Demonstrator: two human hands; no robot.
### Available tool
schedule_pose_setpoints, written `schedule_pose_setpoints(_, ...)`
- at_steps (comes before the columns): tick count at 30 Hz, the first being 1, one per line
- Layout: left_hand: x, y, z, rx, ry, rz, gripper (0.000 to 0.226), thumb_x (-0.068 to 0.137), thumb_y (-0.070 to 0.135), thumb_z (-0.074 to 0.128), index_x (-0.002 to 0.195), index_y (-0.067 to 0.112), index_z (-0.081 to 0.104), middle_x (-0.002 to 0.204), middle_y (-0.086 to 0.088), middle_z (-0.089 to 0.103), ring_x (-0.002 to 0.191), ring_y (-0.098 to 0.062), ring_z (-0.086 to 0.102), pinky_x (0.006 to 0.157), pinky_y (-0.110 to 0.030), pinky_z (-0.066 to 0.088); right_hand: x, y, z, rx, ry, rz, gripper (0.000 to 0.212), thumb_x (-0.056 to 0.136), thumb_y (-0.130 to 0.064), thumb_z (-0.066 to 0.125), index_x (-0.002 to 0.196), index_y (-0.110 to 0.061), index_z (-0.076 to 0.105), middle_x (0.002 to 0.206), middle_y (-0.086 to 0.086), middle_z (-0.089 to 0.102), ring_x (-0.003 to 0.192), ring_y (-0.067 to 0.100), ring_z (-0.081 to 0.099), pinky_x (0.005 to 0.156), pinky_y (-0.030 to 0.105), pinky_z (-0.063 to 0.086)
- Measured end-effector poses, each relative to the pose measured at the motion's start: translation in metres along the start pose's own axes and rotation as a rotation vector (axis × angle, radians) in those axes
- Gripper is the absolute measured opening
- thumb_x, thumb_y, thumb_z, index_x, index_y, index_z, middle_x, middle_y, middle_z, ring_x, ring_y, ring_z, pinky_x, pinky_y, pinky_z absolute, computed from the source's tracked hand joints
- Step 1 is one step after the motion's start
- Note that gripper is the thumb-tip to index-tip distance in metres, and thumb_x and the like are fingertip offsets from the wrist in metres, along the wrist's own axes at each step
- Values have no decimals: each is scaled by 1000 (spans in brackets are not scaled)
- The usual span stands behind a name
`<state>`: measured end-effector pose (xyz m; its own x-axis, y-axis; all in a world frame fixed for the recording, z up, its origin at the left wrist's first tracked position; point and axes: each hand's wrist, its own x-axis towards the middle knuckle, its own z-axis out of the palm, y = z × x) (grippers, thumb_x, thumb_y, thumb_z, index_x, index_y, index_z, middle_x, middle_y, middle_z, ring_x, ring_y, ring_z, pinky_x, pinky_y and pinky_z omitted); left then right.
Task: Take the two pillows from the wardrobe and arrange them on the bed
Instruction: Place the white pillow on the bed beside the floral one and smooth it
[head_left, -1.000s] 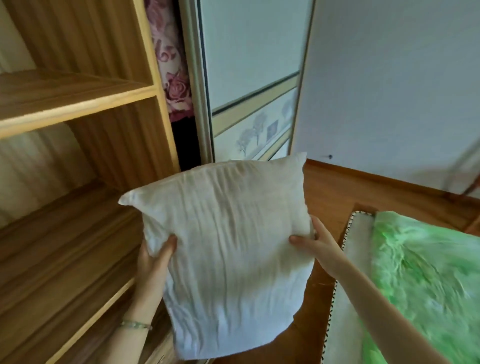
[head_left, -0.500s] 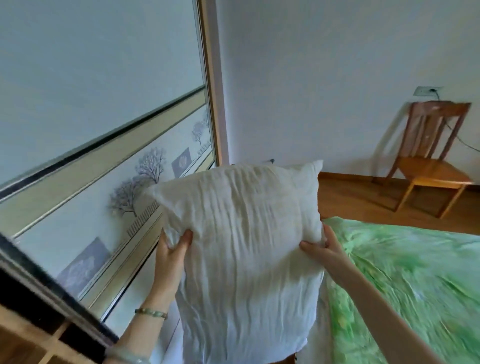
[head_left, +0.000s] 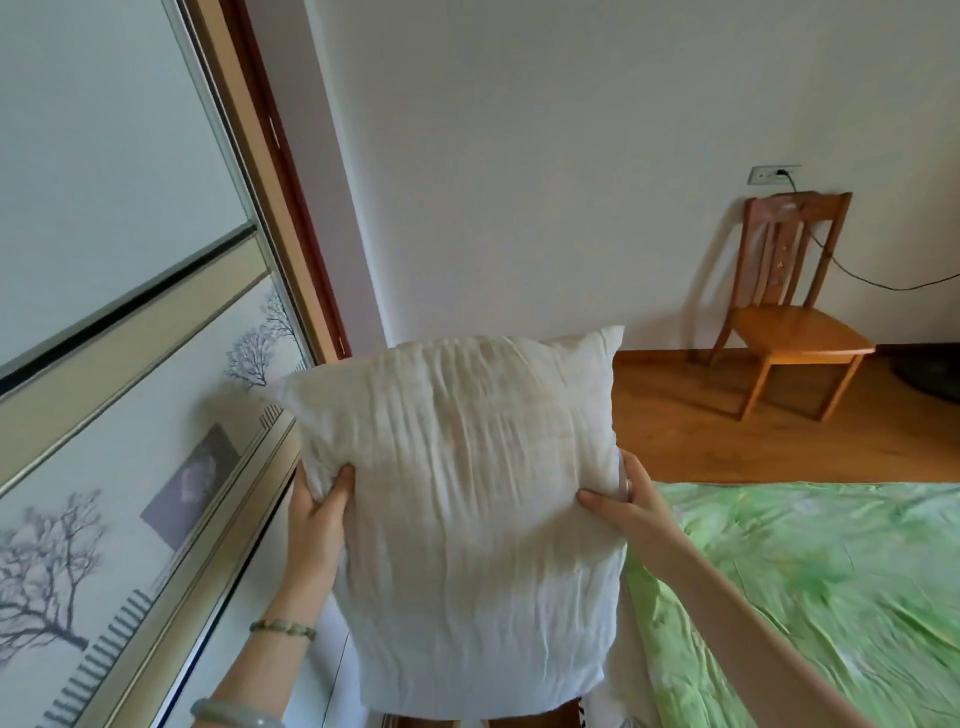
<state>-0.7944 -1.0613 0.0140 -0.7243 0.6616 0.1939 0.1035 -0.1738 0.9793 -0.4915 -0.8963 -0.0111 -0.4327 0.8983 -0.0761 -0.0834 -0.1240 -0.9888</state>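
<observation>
White wall ahead; both hands, left hand (head_left: 317, 506) and right hand (head_left: 621, 501), pinch the pillow (head_left: 462, 519), which could slip short of the bed (head_left: 810, 582).

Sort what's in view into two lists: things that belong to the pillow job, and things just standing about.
Part of the job:
white pillow, held upright
left hand, gripping its left edge
right hand, gripping its right edge
bed with green cover
wardrobe sliding door

Just standing about:
wooden chair
wall socket
black cable
</observation>
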Motion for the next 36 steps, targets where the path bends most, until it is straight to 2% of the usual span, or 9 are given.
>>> schedule_pose_setpoints(3,60,-18,17,-3,-33,12,41,90,32,65,117,60,54,117,31,64,108,9,60,83,-12,49,52,1,5,0,29,2,69,66,-14,83,126,-24,51,110,9,69,91,25,71,68,35,58)
schedule_pose_setpoints(7,147,-37,43,-12,-68,18,51,84,43,65,132,45,51,121,29,61,109,11,57,93,-24,44,121,-2,16,-30,87,8,73,67,-19,83,130,-24,48,115,4,66,95,20,69,74,38,59)
schedule_pose_setpoints(14,283,-48,103,-29,-135,54,39,89,26,69,115,53,60,112,29,67,102,10,62,76,-8,50,235,-31,20,-10,169,-3,78,62,-25,85,130,-29,48,117,2,66,98,21,68,77,43,59)
schedule_pose_setpoints(18,350,-57,138,-25,-144,78,32,79,38,73,106,51,65,106,23,71,96,4,66,74,-15,50,300,-38,13,-25,190,-22,72,69,-20,83,131,-30,47,120,4,64,102,24,67,80,47,58)
schedule_pose_setpoints(21,402,-75,170,-65,-162,75,35,76,40,73,109,49,66,107,19,72,97,1,68,73,-11,52,351,-41,4,-50,215,-31,76,65,-30,84,130,-33,47,119,-1,64,101,19,67,79,42,59)
schedule_pose_setpoints(26,506,-117,239,-61,-249,-34,60,67,56,80,122,37,61,118,3,70,106,-18,68,91,-42,53,449,-47,-26,-89,279,-40,82,59,-36,84,131,-30,46,121,-3,62,106,20,63,82,42,58)
schedule_pose_setpoints(30,588,-138,307,-19,-278,-86,56,64,60,76,116,46,62,122,-6,63,116,-27,59,98,-50,49,527,-63,-59,-84,333,-53,79,60,-32,84,130,-27,47,123,1,61,108,22,62,86,47,57)
schedule_pose_setpoints(33,632,-137,364,-24,-337,-58,44,68,57,74,109,47,65,107,10,71,104,-15,67,88,-38,53,574,-81,-82,-100,389,-83,78,59,-31,84,128,-25,48,122,2,61,108,23,62,87,49,56)
schedule_pose_setpoints(36,664,-135,417,-73,-377,-53,40,68,53,75,107,49,65,109,16,71,99,-6,68,84,-31,52,610,-94,-105,-106,459,-94,73,67,-24,82,131,-24,47,122,1,60,109,21,61,89,47,55)
